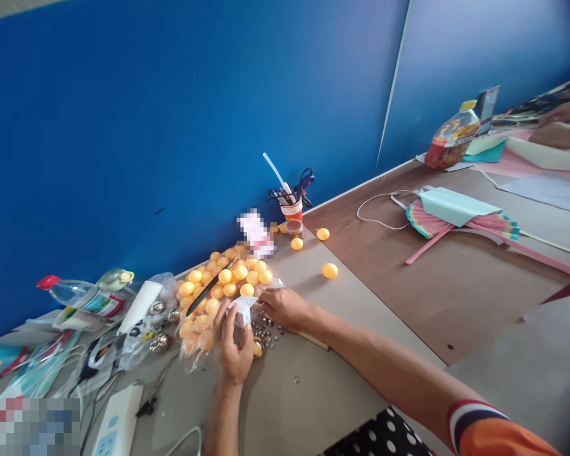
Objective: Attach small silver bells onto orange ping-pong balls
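My left hand (232, 349) is curled around a small white paper box (242, 310), holding it just above the table. My right hand (283, 306) rests beside it, fingers bent over the box's far edge and touching it. Right behind the hands lies a clear bag of orange ping-pong balls (221, 286) with a dark stick across it. Small silver bells (266, 332) are scattered on the grey table under the hands.
Loose orange balls (329, 270) lie to the right. A red cup of pens (292, 208) stands by the blue wall. Water bottle (83, 296), power strip (116, 423) and cables sit left. A pink paper fan (456, 223) and juice bottle (452, 140) are far right.
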`<state>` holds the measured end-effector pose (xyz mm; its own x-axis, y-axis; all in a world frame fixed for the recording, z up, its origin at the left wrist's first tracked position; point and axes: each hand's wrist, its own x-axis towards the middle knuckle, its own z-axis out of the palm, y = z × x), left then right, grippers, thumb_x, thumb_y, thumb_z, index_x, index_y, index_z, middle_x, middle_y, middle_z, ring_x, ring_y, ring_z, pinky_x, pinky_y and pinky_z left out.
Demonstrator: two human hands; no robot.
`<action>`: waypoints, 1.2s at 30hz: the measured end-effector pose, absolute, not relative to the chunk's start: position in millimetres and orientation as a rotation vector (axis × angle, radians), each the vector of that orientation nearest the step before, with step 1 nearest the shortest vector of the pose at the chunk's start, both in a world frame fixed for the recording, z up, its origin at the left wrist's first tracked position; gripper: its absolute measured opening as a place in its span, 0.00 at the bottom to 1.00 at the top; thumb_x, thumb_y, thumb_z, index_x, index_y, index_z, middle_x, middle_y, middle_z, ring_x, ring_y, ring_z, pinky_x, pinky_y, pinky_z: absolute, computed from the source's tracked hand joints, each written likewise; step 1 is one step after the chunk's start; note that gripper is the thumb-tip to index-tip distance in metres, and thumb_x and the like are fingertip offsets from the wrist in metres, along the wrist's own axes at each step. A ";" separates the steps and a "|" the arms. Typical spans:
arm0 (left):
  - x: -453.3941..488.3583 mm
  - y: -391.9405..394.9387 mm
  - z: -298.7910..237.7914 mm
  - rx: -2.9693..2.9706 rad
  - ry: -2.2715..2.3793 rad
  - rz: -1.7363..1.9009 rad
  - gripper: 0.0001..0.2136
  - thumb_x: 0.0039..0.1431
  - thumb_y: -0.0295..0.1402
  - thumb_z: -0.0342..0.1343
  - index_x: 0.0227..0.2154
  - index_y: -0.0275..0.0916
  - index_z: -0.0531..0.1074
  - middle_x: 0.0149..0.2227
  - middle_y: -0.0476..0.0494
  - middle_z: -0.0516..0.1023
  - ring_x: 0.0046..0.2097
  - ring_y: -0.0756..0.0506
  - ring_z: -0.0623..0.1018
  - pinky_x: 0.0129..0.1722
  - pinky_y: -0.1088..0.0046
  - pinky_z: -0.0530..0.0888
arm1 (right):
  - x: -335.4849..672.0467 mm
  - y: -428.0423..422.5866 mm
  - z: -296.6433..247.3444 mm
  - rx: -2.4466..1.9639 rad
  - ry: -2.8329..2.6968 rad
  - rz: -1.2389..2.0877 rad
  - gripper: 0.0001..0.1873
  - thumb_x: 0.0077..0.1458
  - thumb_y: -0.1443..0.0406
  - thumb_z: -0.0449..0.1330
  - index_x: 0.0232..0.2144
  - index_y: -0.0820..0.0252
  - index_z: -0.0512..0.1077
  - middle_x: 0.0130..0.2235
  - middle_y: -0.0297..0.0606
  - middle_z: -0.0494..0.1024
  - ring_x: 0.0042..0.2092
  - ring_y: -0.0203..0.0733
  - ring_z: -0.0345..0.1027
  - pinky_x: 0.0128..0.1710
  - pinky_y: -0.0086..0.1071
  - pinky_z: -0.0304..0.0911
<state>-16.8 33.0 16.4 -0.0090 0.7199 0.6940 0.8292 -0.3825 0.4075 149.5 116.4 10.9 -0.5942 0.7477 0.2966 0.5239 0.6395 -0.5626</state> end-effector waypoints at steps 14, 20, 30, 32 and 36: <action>-25.8 34.6 10.1 -1.927 -1.972 -1.847 0.22 0.60 0.39 0.54 0.56 0.39 0.66 0.58 0.32 0.69 0.58 0.38 0.70 0.57 0.58 0.68 | 149.6 117.2 12.7 -1.011 -2.388 0.580 0.11 0.58 0.70 0.52 0.37 0.62 0.75 0.37 0.42 0.79 0.35 0.39 0.71 0.35 0.28 0.60; -30.5 36.3 3.7 -1.645 -2.182 -2.170 0.23 0.58 0.44 0.55 0.54 0.39 0.69 0.52 0.36 0.76 0.49 0.40 0.77 0.48 0.64 0.74 | 149.5 117.6 11.3 -1.007 -2.384 0.618 0.12 0.57 0.70 0.53 0.39 0.62 0.75 0.40 0.42 0.79 0.36 0.39 0.72 0.36 0.28 0.61; -19.6 40.5 19.7 -1.425 -2.019 -2.841 0.20 0.55 0.43 0.56 0.47 0.37 0.74 0.36 0.42 0.81 0.35 0.45 0.80 0.37 0.68 0.75 | 150.1 117.3 12.4 -1.001 -2.410 0.593 0.12 0.57 0.70 0.52 0.39 0.63 0.75 0.40 0.43 0.79 0.36 0.40 0.72 0.36 0.29 0.61; -19.0 40.7 21.4 -1.427 -2.035 -2.835 0.20 0.55 0.44 0.56 0.46 0.37 0.75 0.37 0.41 0.81 0.35 0.45 0.80 0.38 0.67 0.75 | 150.3 117.3 12.9 -1.009 -2.413 0.594 0.12 0.58 0.70 0.52 0.39 0.63 0.75 0.40 0.43 0.80 0.36 0.40 0.72 0.36 0.29 0.61; -18.8 40.2 21.6 -1.459 -2.052 -2.814 0.21 0.53 0.45 0.58 0.46 0.37 0.75 0.38 0.41 0.81 0.36 0.43 0.80 0.40 0.64 0.74 | 150.2 117.2 13.4 -1.008 -2.429 0.591 0.12 0.58 0.70 0.52 0.39 0.64 0.75 0.40 0.44 0.80 0.36 0.40 0.72 0.37 0.29 0.61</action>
